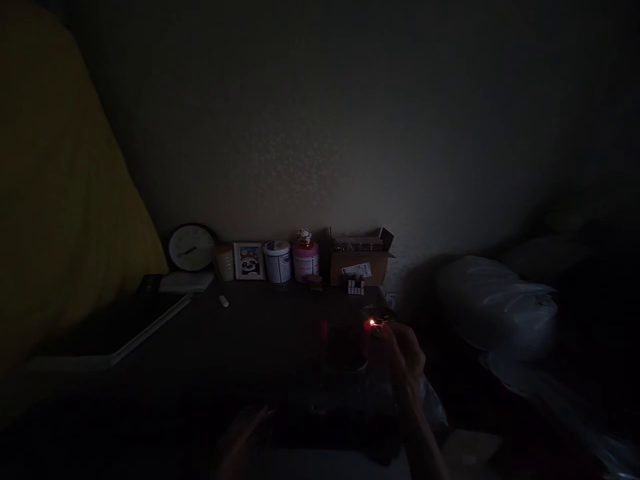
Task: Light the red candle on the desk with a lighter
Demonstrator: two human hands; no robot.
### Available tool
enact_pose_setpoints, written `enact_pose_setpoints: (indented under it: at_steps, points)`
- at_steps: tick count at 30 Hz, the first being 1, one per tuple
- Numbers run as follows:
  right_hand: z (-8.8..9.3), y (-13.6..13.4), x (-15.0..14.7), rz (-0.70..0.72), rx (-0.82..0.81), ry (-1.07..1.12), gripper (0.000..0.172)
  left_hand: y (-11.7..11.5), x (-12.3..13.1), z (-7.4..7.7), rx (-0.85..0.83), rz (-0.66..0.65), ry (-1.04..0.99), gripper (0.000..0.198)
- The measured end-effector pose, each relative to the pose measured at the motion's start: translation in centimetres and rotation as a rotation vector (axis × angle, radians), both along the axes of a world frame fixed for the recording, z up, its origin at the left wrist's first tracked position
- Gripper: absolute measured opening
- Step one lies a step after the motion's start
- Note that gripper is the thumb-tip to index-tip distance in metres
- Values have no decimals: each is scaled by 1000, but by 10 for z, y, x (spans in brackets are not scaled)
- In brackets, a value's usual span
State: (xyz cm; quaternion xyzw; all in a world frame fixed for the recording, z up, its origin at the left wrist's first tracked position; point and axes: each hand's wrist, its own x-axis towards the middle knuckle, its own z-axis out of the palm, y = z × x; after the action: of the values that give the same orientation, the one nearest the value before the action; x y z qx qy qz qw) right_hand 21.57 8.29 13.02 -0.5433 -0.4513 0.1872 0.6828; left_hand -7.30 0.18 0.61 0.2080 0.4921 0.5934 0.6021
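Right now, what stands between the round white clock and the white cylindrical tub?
In the head view: a small cream jar and a framed panda picture.

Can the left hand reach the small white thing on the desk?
Probably yes: the desk between the left hand and the small white thing looks bare, though it is very dark.

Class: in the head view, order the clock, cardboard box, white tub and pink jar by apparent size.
1. cardboard box
2. clock
3. white tub and pink jar: these look alike, so left unranked.
All four stand along the wall.
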Motion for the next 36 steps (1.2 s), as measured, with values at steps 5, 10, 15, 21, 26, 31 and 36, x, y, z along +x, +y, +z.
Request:
enact_pose_setpoints:
  at_steps: [5, 10, 15, 21, 26, 31, 36]
  points:
    - [3, -1, -4, 6, -36, 33, 30, 0, 5, 5, 26, 15, 17, 32]
    - [5, 0, -5, 31, -72, 66, 32, 5, -2, -7, -103, 10, -37, 23]
    - [-2, 7, -6, 59, -48, 149, 31, 1, -5, -1, -80, 2, -56, 28]
    - [-11, 13, -4, 50, -31, 108, 30, -1, -5, -2, -39, -12, -29, 28]
    - [-15, 16, -3, 40, -36, 117, 31, 5, -2, -18, -18, 28, -8, 28]
    - [-13, 15, -3, 41, -36, 106, 33, 7, 6, -6, 2, 41, -21, 44]
    - [-14, 15, -3, 54, -34, 126, 33, -3, 7, 30, 33, -37, 60, 35]
